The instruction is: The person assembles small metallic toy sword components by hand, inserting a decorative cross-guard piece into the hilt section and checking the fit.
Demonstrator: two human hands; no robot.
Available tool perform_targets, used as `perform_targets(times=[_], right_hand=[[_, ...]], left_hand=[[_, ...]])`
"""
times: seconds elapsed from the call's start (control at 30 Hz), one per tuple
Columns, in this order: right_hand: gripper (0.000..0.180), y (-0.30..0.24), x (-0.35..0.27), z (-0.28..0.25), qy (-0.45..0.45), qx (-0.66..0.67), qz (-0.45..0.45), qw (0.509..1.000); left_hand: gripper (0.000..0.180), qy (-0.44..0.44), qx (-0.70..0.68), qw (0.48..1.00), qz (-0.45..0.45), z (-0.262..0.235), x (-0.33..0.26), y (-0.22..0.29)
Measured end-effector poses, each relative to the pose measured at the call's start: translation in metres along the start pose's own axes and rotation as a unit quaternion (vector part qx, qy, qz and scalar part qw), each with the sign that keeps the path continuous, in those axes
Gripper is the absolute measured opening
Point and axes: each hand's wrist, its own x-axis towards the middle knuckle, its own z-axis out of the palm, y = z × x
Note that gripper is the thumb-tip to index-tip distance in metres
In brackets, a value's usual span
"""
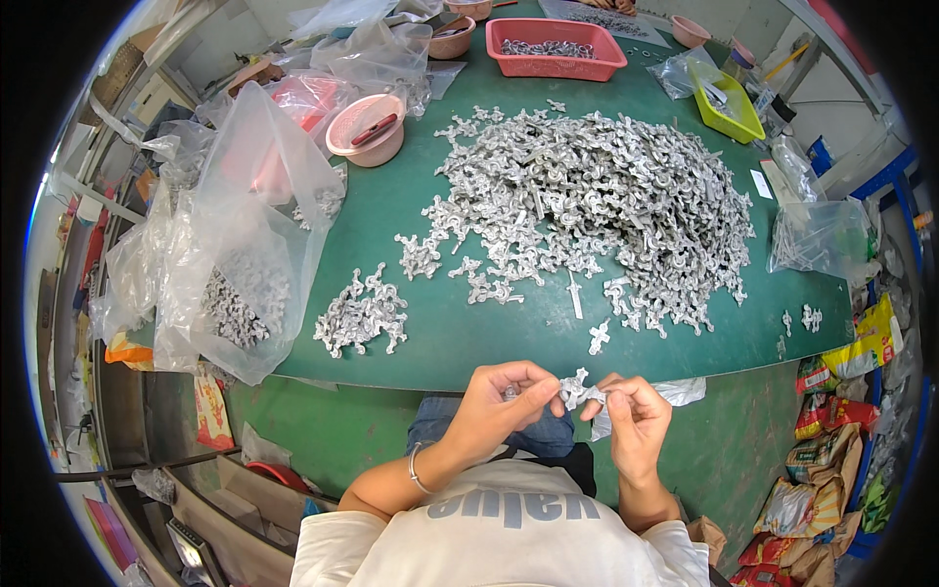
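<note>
Just off the table's near edge, both hands hold one small silver-grey metal casting with rounded lobes. My left hand pinches its left end between thumb and fingers. On its right end, the thumb and fingertips of my right hand are closed. A bit of grey metal also shows among the left fingers, but I cannot tell whether it is a separate piece. Beyond the hands, a large heap of similar castings covers the table's middle. To the left lies a smaller pile, and a single casting rests nearest the hands.
The green table has a pink basin with a red-handled tool, a red tray of metal pieces and a yellow-green basket. Clear plastic bags crowd the left edge. Colourful packages are stacked at right. Someone's hand shows at the far edge.
</note>
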Motion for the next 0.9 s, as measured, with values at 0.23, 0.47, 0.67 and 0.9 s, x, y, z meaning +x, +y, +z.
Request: perform_targets(times=[0.23,0.47,0.67,0.9], right_hand=[[0.013,0.001,-0.002,0.000,-0.003,0.019,-0.021,1.000],[0.011,0.004,-0.006,-0.003,-0.004,0.007,-0.060,0.998],[0.012,-0.003,-0.006,0.000,0.010,-0.013,-0.070,0.997],[0.010,-0.007,-0.008,-0.001,0.005,-0.059,-0.103,0.993]], left_hand=[[0.017,-0.005,-0.003,1.000,-0.002,0.003,-0.002,0.003],[0.014,-0.008,0.011,1.000,0.011,0.007,-0.005,0.005],[0.011,0.002,0.031,0.999,0.044,0.010,-0.006,0.002],[0.012,-0.011,0.013,0.999,0.050,0.012,-0.007,0.002]])
